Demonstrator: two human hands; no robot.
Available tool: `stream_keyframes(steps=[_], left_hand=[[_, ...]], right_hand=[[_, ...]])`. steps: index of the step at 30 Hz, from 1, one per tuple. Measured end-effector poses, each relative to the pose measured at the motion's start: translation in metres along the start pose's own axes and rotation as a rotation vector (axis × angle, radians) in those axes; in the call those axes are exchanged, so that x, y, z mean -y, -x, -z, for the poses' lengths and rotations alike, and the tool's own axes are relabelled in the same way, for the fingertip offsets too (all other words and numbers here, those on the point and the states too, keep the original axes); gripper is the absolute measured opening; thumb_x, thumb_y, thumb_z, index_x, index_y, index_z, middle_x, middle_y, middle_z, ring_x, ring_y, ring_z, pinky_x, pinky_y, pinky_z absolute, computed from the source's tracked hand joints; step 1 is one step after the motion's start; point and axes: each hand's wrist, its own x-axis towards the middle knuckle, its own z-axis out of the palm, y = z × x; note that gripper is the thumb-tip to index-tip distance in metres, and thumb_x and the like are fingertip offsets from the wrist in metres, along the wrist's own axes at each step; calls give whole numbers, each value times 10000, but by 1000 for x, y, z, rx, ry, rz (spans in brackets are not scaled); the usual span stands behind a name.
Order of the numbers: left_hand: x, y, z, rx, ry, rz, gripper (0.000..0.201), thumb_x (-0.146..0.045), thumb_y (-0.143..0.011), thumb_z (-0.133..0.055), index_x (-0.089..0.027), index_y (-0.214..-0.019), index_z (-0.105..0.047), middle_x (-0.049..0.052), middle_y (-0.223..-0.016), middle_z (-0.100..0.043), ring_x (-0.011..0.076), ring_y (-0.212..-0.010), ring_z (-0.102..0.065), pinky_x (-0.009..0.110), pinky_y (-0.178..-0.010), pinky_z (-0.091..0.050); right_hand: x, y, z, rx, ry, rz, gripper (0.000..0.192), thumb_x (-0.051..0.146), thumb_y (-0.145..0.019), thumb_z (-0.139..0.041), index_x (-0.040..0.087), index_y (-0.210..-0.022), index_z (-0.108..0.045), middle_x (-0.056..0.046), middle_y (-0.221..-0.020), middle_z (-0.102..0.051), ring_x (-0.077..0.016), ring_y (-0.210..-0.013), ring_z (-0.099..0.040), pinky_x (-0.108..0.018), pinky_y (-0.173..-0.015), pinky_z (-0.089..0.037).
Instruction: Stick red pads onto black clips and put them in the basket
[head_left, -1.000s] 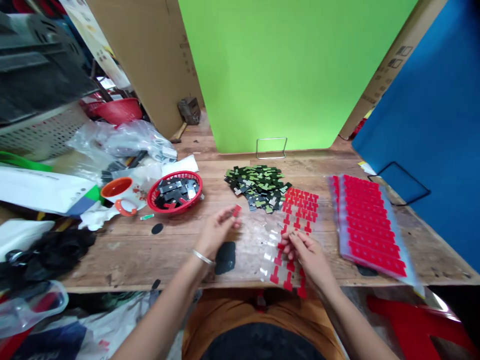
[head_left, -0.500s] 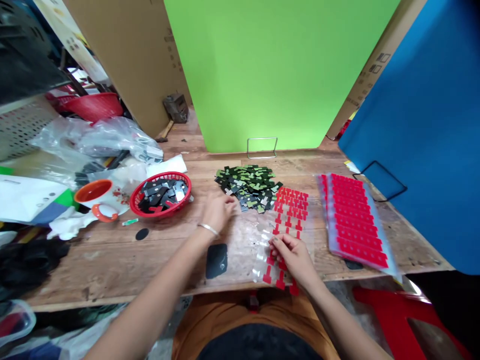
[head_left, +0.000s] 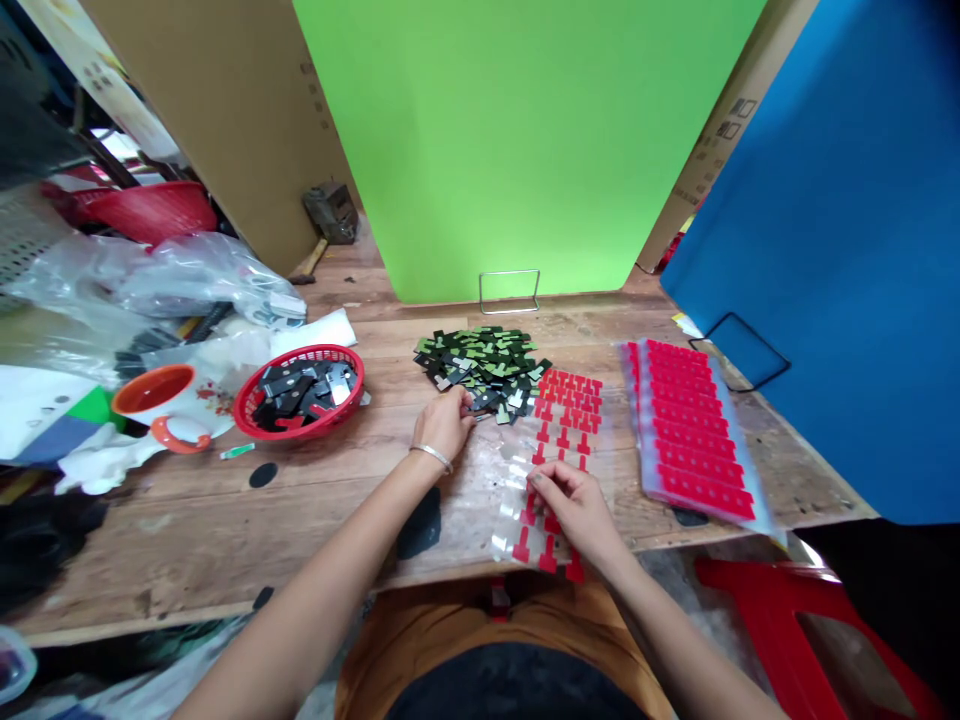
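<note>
My left hand [head_left: 444, 424] is at the near-left edge of a heap of small black and green T-shaped pieces [head_left: 491, 362]. Its fingertips are pinched together at the heap, and what lies between them is hidden. Over a clear plastic sheet with rows of red T-shaped pieces [head_left: 562, 438], my right hand [head_left: 579, 508] holds thumb and forefinger together. Whatever it pinches is too small to make out. The hand covers part of the lower rows.
Left of the heap stands a red basket [head_left: 358, 400] of dark pieces, beside a mug [head_left: 169, 410]. Stacked sheets of red pieces [head_left: 694, 430] lie at the right. Green [head_left: 525, 150] and blue [head_left: 810, 250] panels rise behind the wooden table [head_left: 300, 520].
My left hand has moved right, closer against the heap's edge. My right hand stays pinched over the red pieces. The whole view has shifted slightly.
</note>
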Motion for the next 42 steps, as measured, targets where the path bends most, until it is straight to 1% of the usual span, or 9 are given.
stream_keyframes(steps=[3,6,9,13,17,20,25,32,42], left_hand=[[-4,15,15,61,125,-6,114,-195,-702,-579,-192,-815,-599,2,-684,-616,156,-639,-546,243,-596,-371],[-17,32,29,167,299,-73,67,-234,-699,-593,-193,-723,-641,0,-651,-629,151,-607,-543,239,-584,-378],[-33,48,31,224,584,-50,100,-264,-685,-629,-186,-737,-663,11,-695,-647,150,-640,-553,238,-616,-407],[-47,60,10,223,1146,271,197,-288,-648,-691,-145,-772,-640,28,-755,-648,132,-681,-576,240,-680,-451],[-50,63,-11,311,1528,534,190,-256,-671,-693,-120,-750,-586,55,-798,-653,117,-717,-611,237,-718,-490],[-47,59,-14,240,1524,611,153,-232,-726,-644,-136,-792,-544,54,-782,-651,130,-724,-633,265,-698,-526],[-48,49,-16,267,1403,588,91,-188,-773,-578,-136,-775,-503,11,-645,-594,107,-555,-610,263,-570,-551],[-57,50,-35,416,1346,618,73,-81,-779,-525,-130,-775,-471,64,-717,-639,131,-560,-642,293,-606,-561],[-55,31,-42,325,1291,562,83,-76,-784,-519,-136,-777,-462,53,-713,-646,117,-537,-633,259,-556,-547]], right_hand=[[5,-6,-1,-83,94,120,197,313,-780,-546,177,-893,-631,-33,-787,-619,-155,-684,-554,-265,-632,-440],[10,-12,0,-166,249,317,340,256,-757,-563,210,-1093,-587,-78,-1075,-583,-198,-916,-542,-332,-808,-421],[11,-15,0,-80,324,343,236,247,-771,-542,221,-983,-640,-50,-929,-635,-189,-826,-562,-306,-741,-432],[5,-12,-10,-36,186,166,185,287,-799,-501,185,-718,-632,15,-598,-576,-129,-554,-505,-225,-529,-385],[-2,-15,-14,-2,58,122,188,313,-798,-499,171,-757,-616,12,-635,-585,-117,-563,-506,-217,-537,-395],[-3,-33,0,-102,137,168,162,292,-789,-504,165,-836,-592,-7,-719,-605,-127,-630,-535,-230,-599,-428],[-3,-84,25,-303,664,224,108,163,-782,-451,159,-793,-558,-32,-798,-585,-138,-752,-537,-236,-716,-417],[-5,-122,23,-276,859,99,111,172,-763,-494,150,-811,-591,-97,-922,-561,-189,-809,-538,-281,-719,-390],[-5,-122,21,-257,977,99,206,176,-798,-470,139,-961,-590,-124,-980,-548,-211,-827,-525,-290,-702,-373]])
